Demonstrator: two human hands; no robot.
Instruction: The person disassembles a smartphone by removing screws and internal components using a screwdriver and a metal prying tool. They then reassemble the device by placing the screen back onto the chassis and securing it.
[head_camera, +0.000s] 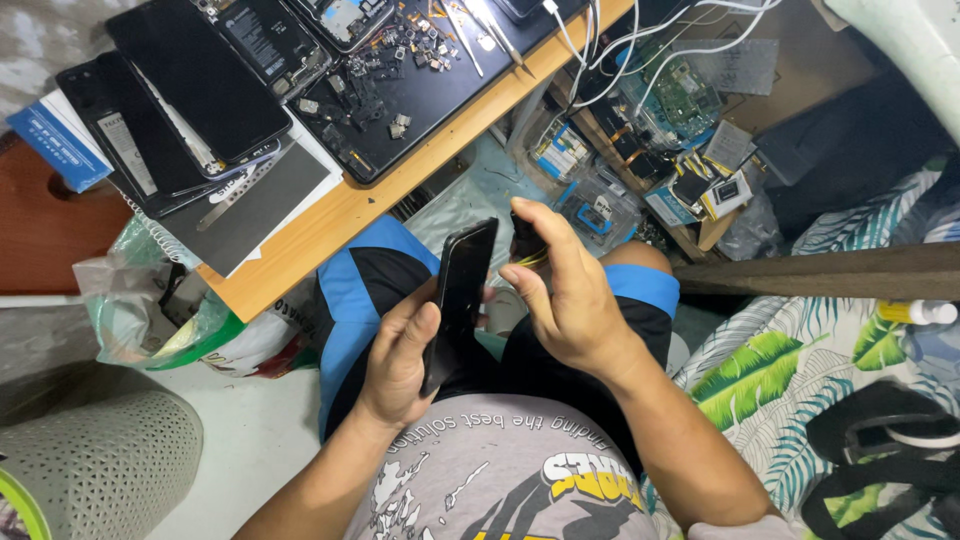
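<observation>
Wooden table (330, 215) bears phones (200, 85), perhaps small parts (400, 60).

You are in a small phone repair corner inside a home. On the wooden table (330, 225), near its front edge, lie several opened phones (200, 75) and a black mat (420, 90) with many tiny parts. Beyond its right corner stand boxes of spare parts (600, 190) and a green circuit board (685, 95) under white cables (640, 35). At your right is a leaf-patterned bedsheet (770, 370).
</observation>
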